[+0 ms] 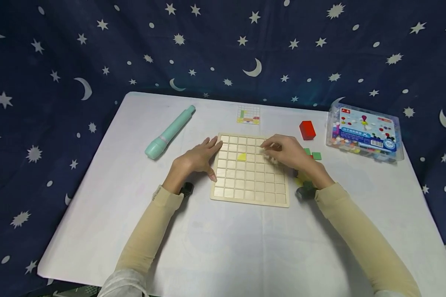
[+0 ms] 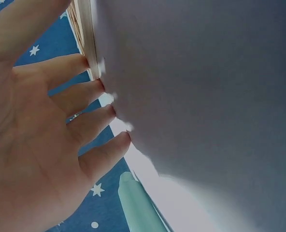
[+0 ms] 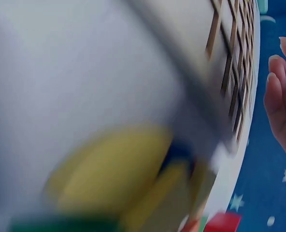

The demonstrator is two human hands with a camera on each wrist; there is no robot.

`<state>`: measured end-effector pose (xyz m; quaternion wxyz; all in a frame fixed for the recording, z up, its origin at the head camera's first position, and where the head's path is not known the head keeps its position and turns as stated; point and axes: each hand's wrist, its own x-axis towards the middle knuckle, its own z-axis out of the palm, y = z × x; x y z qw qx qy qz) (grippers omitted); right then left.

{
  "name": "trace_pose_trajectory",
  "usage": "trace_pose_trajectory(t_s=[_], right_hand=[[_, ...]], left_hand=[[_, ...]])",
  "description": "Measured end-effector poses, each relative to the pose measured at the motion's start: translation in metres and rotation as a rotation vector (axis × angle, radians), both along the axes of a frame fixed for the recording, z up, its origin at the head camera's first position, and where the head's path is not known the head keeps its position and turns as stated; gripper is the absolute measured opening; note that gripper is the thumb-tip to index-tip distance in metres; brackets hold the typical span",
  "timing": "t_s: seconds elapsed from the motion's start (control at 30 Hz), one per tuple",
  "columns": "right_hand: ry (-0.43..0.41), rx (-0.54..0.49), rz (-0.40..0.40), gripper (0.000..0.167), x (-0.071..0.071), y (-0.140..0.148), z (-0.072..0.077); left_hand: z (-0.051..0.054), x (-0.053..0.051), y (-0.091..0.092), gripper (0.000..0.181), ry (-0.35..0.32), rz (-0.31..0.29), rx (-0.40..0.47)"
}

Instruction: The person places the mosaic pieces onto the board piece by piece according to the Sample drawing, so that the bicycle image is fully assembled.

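A pale wooden grid board lies on the white table, with one small yellow tile in a cell of its upper left part. My left hand rests at the board's left edge, fingers spread; the left wrist view shows its palm. Over the board's upper right part hovers my right hand, fingers loosely bent. Its fingers show at the edge of the right wrist view, and no piece is seen in them. Green tiles and yellow pieces, partly hidden by the right wrist, lie beside the board.
Behind the board lies a small card with a coloured grid pattern. A mint-green torch-shaped object is at the left. A red block and a clear plastic case of colourful parts stand at the right. A starry dark-blue cloth hangs behind the table.
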<state>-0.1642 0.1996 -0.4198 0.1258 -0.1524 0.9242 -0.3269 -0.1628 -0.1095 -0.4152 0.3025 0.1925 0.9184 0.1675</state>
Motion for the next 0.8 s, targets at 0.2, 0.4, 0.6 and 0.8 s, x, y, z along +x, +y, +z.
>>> trace_pose_trajectory(t_s=[0.2,0.4,0.6,0.8], right_hand=[[0.010,0.053,-0.086,0.025,0.014,0.042,0.003],[-0.050,0.114,-0.186,0.028,0.022,0.076,0.003],[-0.038,0.117,-0.218,0.028,0.017,0.093,-0.006],[-0.078,0.110,-0.241,0.034,0.013,0.101,-0.011]], left_hand=[[-0.001,-0.003,0.003,0.131,0.005,0.013,0.016],[0.000,-0.005,0.001,0.131,0.003,0.013,0.032],[-0.002,-0.005,-0.008,0.129,0.003,-0.007,0.053],[-0.003,-0.005,-0.008,0.129,-0.004,-0.026,0.061]])
